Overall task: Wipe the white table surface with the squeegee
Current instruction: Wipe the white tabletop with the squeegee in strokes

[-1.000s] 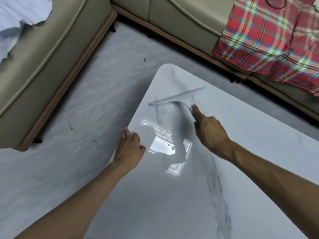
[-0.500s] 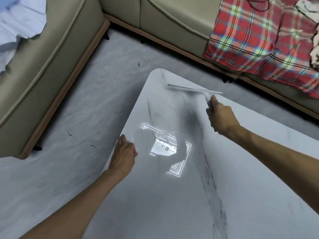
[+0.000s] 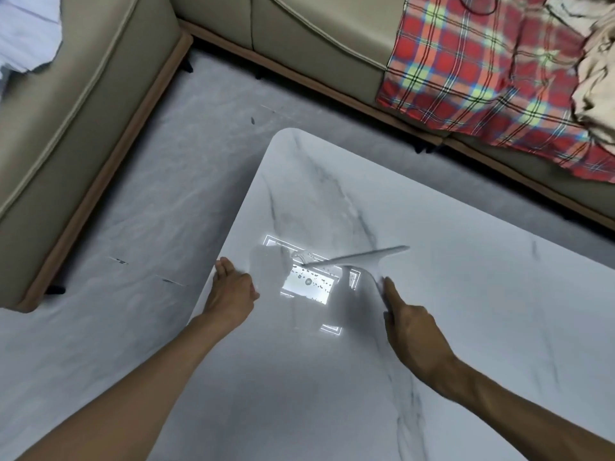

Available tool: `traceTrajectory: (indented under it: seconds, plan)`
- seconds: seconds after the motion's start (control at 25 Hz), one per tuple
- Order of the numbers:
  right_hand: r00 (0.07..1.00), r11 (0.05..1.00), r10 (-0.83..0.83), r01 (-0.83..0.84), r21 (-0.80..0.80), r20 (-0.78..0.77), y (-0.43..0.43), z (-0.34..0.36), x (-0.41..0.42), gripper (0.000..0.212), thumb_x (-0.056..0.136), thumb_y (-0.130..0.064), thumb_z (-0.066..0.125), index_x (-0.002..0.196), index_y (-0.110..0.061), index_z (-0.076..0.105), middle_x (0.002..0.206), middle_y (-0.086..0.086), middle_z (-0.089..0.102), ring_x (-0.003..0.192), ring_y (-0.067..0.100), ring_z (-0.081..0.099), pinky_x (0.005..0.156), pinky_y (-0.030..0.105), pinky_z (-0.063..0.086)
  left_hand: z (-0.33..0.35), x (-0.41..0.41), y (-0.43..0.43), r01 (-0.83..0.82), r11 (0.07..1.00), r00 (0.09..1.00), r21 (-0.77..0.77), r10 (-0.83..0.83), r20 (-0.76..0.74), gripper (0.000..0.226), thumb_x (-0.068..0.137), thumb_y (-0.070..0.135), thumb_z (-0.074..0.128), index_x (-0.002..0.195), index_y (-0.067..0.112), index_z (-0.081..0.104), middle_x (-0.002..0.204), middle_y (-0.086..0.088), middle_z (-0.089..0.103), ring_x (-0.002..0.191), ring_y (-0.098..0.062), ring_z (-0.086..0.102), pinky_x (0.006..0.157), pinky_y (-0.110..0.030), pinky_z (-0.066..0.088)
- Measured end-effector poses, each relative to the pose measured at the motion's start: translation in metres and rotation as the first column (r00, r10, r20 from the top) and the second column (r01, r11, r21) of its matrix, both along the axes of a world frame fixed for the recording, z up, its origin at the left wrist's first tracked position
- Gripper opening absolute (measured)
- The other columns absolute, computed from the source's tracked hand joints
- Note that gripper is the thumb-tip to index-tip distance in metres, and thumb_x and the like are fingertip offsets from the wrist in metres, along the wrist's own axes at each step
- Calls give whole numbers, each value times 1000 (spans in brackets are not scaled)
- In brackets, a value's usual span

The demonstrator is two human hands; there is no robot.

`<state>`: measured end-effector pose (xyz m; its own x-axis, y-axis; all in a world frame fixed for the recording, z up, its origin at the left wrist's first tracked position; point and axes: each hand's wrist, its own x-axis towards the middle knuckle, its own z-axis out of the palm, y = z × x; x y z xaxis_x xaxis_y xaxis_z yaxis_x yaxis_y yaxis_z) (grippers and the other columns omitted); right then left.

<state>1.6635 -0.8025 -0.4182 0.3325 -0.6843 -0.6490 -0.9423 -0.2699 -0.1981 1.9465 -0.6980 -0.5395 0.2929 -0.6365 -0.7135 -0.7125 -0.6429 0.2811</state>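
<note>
right hand (image 3: pixel 411 331) grip closed on squeegee (image 3: pixel 357 259)

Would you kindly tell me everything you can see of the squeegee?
The squeegee is pale grey-white, probably plastic, and T-shaped: a long thin blade across the top and a handle curving down from it. The right hand grips the handle, index finger laid along it. The blade lies slanted on the table, its left end over a bright glare patch dotted with droplets. Motion blur hides finer detail.

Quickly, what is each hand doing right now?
Left hand: open, resting flat on the table edge.
Right hand: closed on the squeegee handle.
</note>
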Motion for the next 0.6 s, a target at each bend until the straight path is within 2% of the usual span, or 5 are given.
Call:
traceTrajectory:
  seconds: [0.08, 0.16, 0.28, 0.44, 0.6]
  plan:
    - [1000, 999, -19, 19, 29, -3, 1, 12, -7, 60, 95, -20, 42, 150, -25, 17, 76, 12, 62, 66, 35, 56, 60, 33, 42, 2, 3, 1, 4, 1000, 1000, 0, -3, -30, 21, 94, 21, 55, 100, 2, 62, 147, -42, 14, 143, -47, 13, 113, -39, 31]
    - [999, 998, -20, 23, -63, 51, -24, 13, 10, 59, 95, -19, 44, 149, -16, 21, 90, 23, 67, 80, 42, 62, 67, 37, 43, 4, 6, 1, 2, 1000, 998, -6, -2, -58, 16, 94, 21, 55, 93, 6, 60, 150, -42, 6, 146, -45, 5, 113, -36, 27]
    - [992, 975, -24, 51, -216, 125, -89, -7, 80, 49, 96, -16, 44, 141, -3, 27, 104, 30, 63, 93, 49, 58, 70, 41, 40, 2, 9, 5, 3, 999, 997, -39, -6, -72, 16, 93, 22, 56, 81, 14, 51, 150, -37, 13, 145, -41, 8, 108, -32, 29]
    - [965, 956, -208, 235, -174, 158, -140, -39, 183, 43, 96, -19, 41, 136, -5, 32, 119, 27, 56, 104, 44, 57, 75, 45, 48, -7, 13, 7, 9, 998, 997, -57, -13, -71, 17, 92, 25, 58, 79, 16, 51, 148, -34, 15, 144, -40, 11, 105, -32, 32]
    - [985, 975, -20, 57, -215, 169, -100, -53, 199, 45, 95, -18, 41, 138, -6, 31, 112, 26, 59, 100, 44, 55, 68, 38, 38, -10, 13, 10, 44, 998, 998, -36, -45, -36, 16, 93, 26, 57, 90, 11, 61, 154, -37, 1, 148, -40, 1, 113, -39, 27]
